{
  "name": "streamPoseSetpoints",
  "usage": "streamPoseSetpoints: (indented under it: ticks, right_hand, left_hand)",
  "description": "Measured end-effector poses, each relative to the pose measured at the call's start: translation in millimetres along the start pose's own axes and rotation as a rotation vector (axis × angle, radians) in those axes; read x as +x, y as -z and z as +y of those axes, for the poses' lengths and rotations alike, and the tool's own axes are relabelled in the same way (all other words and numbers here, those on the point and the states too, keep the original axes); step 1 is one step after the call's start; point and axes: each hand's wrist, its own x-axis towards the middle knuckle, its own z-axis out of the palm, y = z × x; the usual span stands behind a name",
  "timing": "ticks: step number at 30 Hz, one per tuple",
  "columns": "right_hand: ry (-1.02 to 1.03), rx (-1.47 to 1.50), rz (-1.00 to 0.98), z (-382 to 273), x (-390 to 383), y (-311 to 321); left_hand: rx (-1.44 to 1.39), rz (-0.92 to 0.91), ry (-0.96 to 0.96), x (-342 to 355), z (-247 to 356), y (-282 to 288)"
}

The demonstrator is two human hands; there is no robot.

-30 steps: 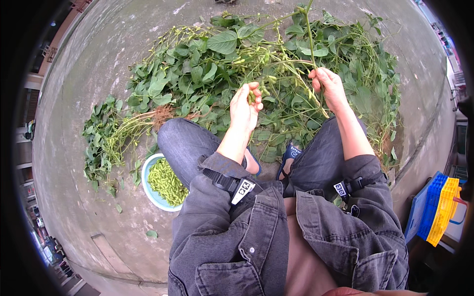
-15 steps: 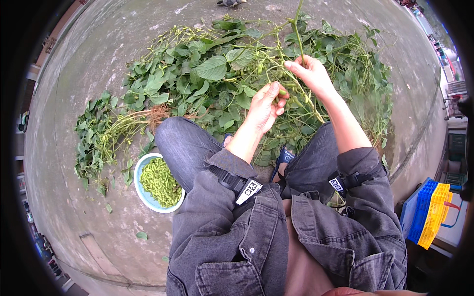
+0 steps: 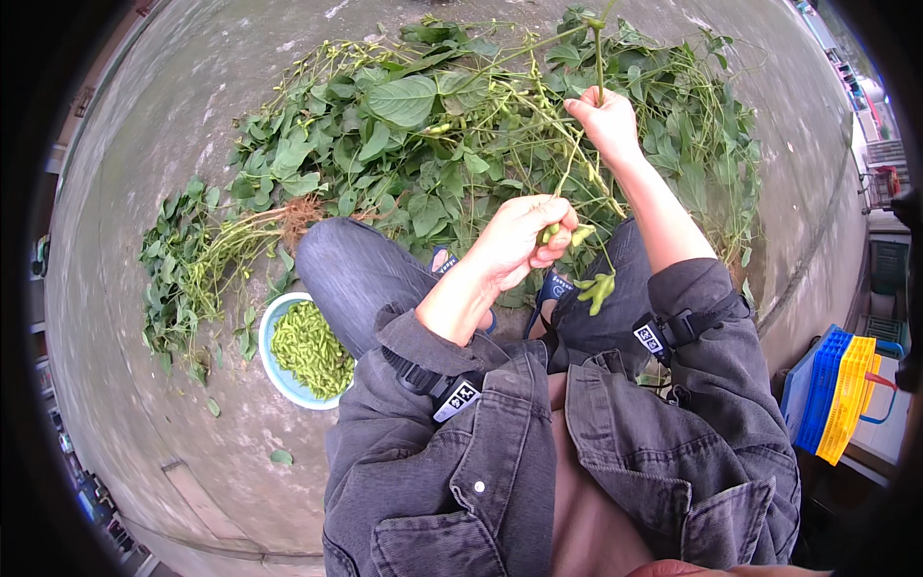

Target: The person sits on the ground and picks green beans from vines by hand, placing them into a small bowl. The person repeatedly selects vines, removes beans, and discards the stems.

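A big heap of leafy green bean plants (image 3: 404,125) sprawls over the grey concrete floor (image 3: 173,115). A light-blue round bowl of green pods (image 3: 272,358) sits by the left knee. Right hand (image 3: 606,120) clenches a thin green stalk (image 3: 598,58) upright; left hand (image 3: 524,236) pinches a green pod (image 3: 567,234) on it.

Two small rectangular labels sit on black straps around the jacket sleeves. The left sleeve label (image 3: 456,398) is white with black square code markings, lying tilted near the elbow. The right sleeve label (image 3: 651,338) is alike, white with dark markings, just beside the strap buckle. No packages, signs or screens show.
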Motion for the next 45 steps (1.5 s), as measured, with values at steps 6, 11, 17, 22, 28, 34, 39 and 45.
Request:
streamPoseSetpoints:
  ticks: [6,11,17,22,28,34,39,45]
  right_hand:
    - [-0.054,-0.072,0.052,17.9,15.0,-3.6]
    - [0.148,0.064,0.042,20.6,19.3,7.0]
    - [-0.281,0.587,-0.757,-10.1,-61.0,9.0]
    - [-0.211,0.699,-0.681,-31.1,-78.7,-16.4]
    - [0.285,0.204,-0.639,-35.0,-65.6,-9.4]
    - [0.276,0.046,-0.461,-38.1,-84.3,-14.2]
    - [0.749,-0.441,-0.298,-43.3,-81.5,-6.3]
    - [0.833,-0.558,-0.269,-56.0,-80.4,4.1]
  left_hand:
    - [0.096,-0.019,0.003,-19.4,-4.3,-12.4]
    - [0.04,0.01,-0.061,-22.0,-0.8,-6.2]
    - [-0.067,-0.024,-0.059,-13.0,0.9,12.4]
    - [0.001,0.053,-0.139,-12.0,-5.1,20.8]
    - [0.075,0.149,-0.356,-10.6,-7.8,27.4]
    - [-0.136,0.234,-0.431,-3.7,-9.2,34.3]
    - [0.062,0.259,-0.345,-2.3,-7.9,39.7]
    - [0.185,0.227,-0.205,-5.8,-6.5,40.2]
